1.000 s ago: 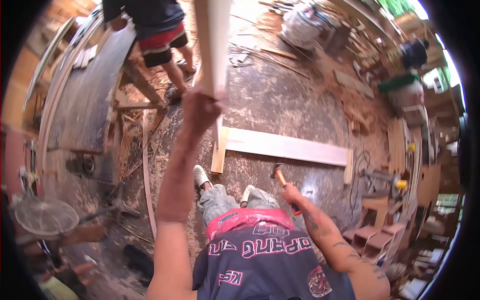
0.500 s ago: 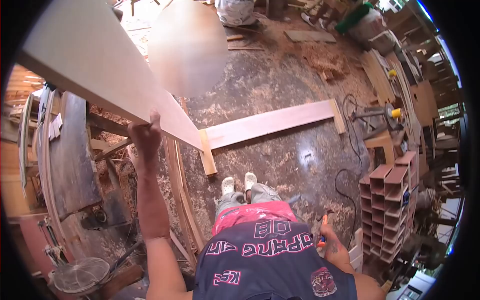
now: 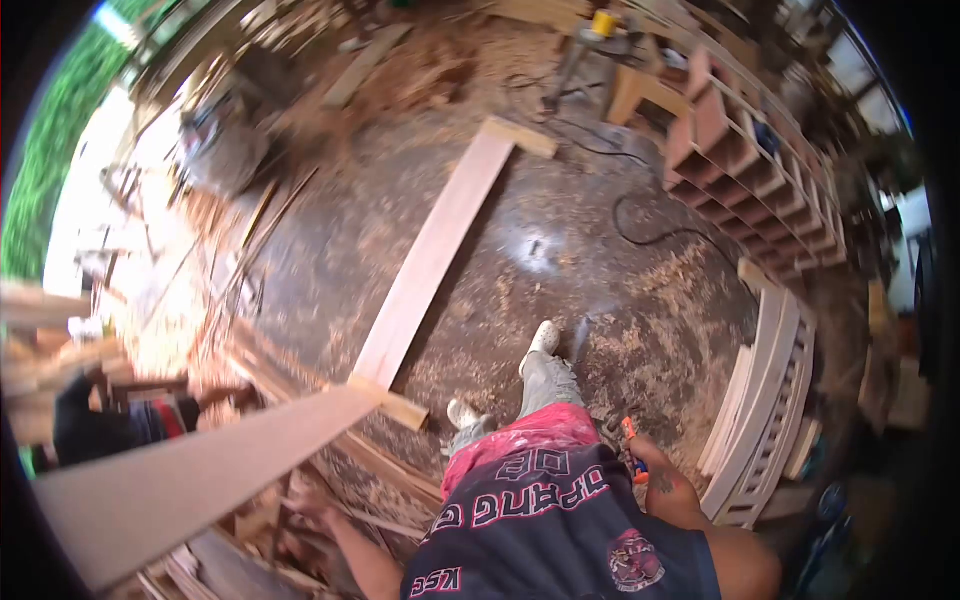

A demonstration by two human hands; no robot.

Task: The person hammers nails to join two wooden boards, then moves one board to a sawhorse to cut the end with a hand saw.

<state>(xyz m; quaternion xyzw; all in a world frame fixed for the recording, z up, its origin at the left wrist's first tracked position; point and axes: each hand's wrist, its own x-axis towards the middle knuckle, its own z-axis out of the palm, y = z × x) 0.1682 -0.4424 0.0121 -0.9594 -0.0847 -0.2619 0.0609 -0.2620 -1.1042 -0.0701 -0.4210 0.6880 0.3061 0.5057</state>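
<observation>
A hammer [image 3: 629,430] with an orange and blue handle is in my right hand [image 3: 655,466], low by my side. My left hand [image 3: 312,503] is beside the lower edge of a long, pale wooden board [image 3: 215,480]; blur hides its fingers and any contact. That board rises from the floor toward the lower left. Its far end meets a short wooden crosspiece [image 3: 403,410]. From there a second long board [image 3: 435,265] runs along the floor to another crosspiece [image 3: 522,137].
Stacked reddish box-like wooden frames [image 3: 715,150] stand at the right, above a slatted wooden piece [image 3: 765,400]. A black cable [image 3: 640,240] curls on the shaving-strewn floor. Long wood strips [image 3: 270,365] lie left. Part of a person in dark clothing [image 3: 95,415] appears behind the raised board.
My view has turned right, so the boards appear swung toward the left. My left hand, earlier on the raised board's edge, now appears lower beside it. The hammer stays in my right hand.
</observation>
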